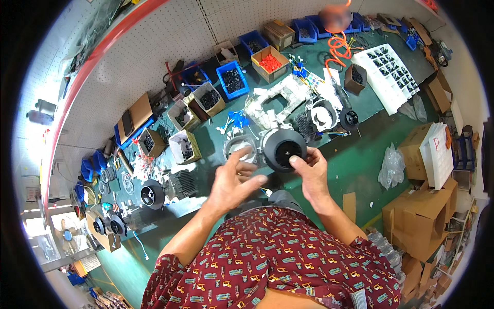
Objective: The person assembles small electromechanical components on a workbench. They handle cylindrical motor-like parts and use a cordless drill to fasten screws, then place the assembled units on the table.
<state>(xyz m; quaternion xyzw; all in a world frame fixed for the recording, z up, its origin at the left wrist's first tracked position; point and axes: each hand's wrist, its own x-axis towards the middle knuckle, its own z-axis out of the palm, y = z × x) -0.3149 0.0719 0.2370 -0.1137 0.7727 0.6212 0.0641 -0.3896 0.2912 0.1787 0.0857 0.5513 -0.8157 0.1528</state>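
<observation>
My right hand [313, 174] grips the near right rim of a round black fan housing [272, 139], thumb over its edge. The housing is upright at the bench's front edge, its dark round opening toward me. My left hand [234, 181] is open to the left of it, fingers spread and slightly blurred, holding nothing. Behind those fingers lies a pale round housing [241, 142], partly hidden. A white ring-shaped housing [323, 114] sits to the right, beside a smaller black fan wheel [349, 119].
Blue bins [232, 80] and cardboard boxes of small black parts line the bench's back, with a box of red parts [270, 63]. A coiled orange hose [338, 49] hangs at the back right, near a white tray [386, 74]. Another black fan [152, 194] sits left.
</observation>
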